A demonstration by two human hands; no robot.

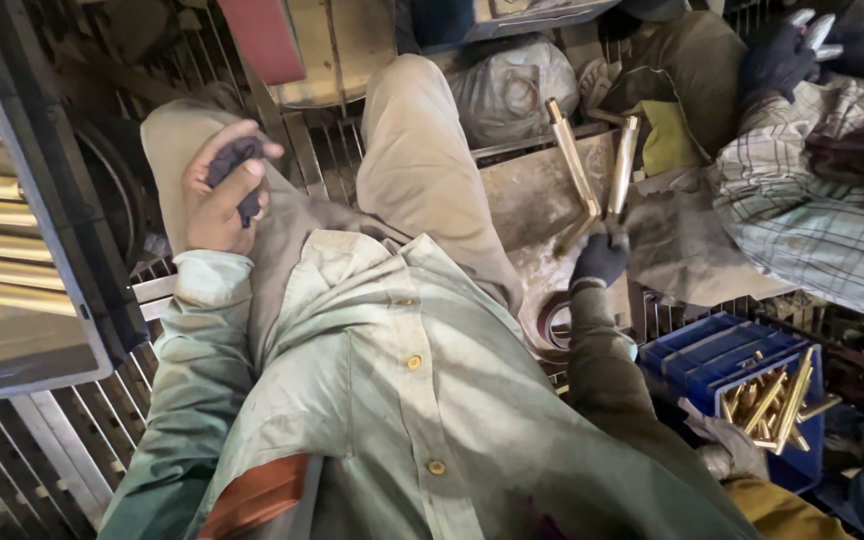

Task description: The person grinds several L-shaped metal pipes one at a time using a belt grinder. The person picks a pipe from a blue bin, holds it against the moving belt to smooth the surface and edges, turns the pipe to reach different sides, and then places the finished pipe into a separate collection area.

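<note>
Nearest the lens lay a pale green shirt. Left hand, bare, rested on the knee, grip pinching a dark cloth. Right hand, gloved, had its grip closed on 2 brass rods; their long axes ran upward, away from the body, above a blue crate.

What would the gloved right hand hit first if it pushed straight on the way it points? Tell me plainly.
The right hand points up the frame at the angled brass piece it already grips; beyond that, likely the grey bundled bag, though depth is unclear.
</note>
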